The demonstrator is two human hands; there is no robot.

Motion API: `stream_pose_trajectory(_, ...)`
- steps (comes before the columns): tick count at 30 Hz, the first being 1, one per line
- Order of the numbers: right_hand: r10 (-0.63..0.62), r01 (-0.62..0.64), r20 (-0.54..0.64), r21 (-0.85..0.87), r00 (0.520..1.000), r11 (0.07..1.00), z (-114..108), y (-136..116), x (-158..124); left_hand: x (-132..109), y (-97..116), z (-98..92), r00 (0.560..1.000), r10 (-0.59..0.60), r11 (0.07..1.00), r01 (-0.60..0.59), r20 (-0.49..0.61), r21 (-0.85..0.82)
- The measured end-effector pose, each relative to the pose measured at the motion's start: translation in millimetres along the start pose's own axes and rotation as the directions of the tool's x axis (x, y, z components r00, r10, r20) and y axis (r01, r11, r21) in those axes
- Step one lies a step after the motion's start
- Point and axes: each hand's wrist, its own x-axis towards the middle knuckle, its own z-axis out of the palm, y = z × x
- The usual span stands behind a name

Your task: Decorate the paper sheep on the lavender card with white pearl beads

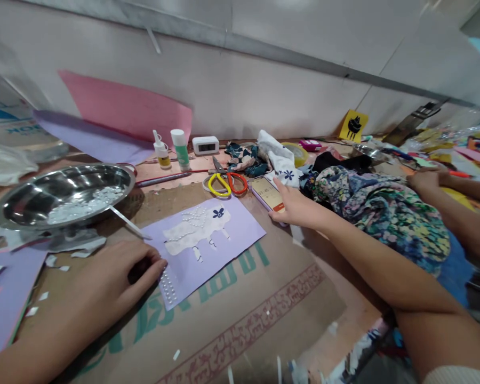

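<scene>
My right hand point(300, 208) is at the right edge of a phone point(266, 193), thumb over its lower end and a finger along its upper right side. The lit screen shows running digits and an orange patch. My left hand point(134, 269) has curled fingers, its thumb and fingertips together at the left edge of a lilac card point(232, 229); whether they pinch anything is hidden. On the card is a white cut-out animal point(188, 234) with pearl beads and a dark flower. A strip of pearl beads point(168, 288) lies by my left fingertips. A white stick point(128, 221) leans from the bowl toward the card.
A steel bowl point(8, 205) of clear beads stands left. Behind the card are scissors point(226, 181), a glue stick point(180, 149), a small glue bottle point(161, 152) and a white digital clock point(206, 145). Floral cloth point(380, 213) is piled right, beside another person's arms point(456, 208).
</scene>
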Motion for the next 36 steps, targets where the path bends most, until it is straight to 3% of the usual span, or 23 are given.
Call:
stream_pose_trajectory(9, -0.149, 0.112, -0.226, -0.171, 0.963, 0.979, 7, -7, -13, 2, 4, -1.3, 1.0, 0.002, 1.0, -0.002, 0.01, 0.009)
stream_pose_trajectory(19, -0.18, 0.104, -0.238, -0.301, 0.954, 0.948, -1, -26, -25, 4, 7, -1.4, 0.999, -0.038, 0.999, 0.038, 0.02, -0.015)
stream_pose_trajectory(26, -0.188, 0.094, -0.248, -0.348, 0.95, 0.933, 0, -23, -21, 3, 8, -4.0, 1.0, -0.014, 1.0, 0.014, -0.011, -0.027)
stream_pose_trajectory(30, -0.059, -0.001, -0.196, -0.293, 0.979, 0.956, -1, -14, -11, 4, 9, -4.1, 0.999, -0.004, 1.0, 0.003, -0.033, -0.009)
stream_pose_trajectory(33, 0.077, -0.087, -0.055, -0.211, 0.996, 0.974, -5, -10, -6, 3, 8, -2.5, 1.0, -0.01, 1.0, 0.01, -0.022, -0.014)
stream_pose_trajectory(36, 0.089, -0.08, 0.072, -0.111, 0.993, 0.991, -14, -8, -6, 2, 7, -0.6, 1.0, -0.005, 1.0, 0.004, -0.024, -0.017)
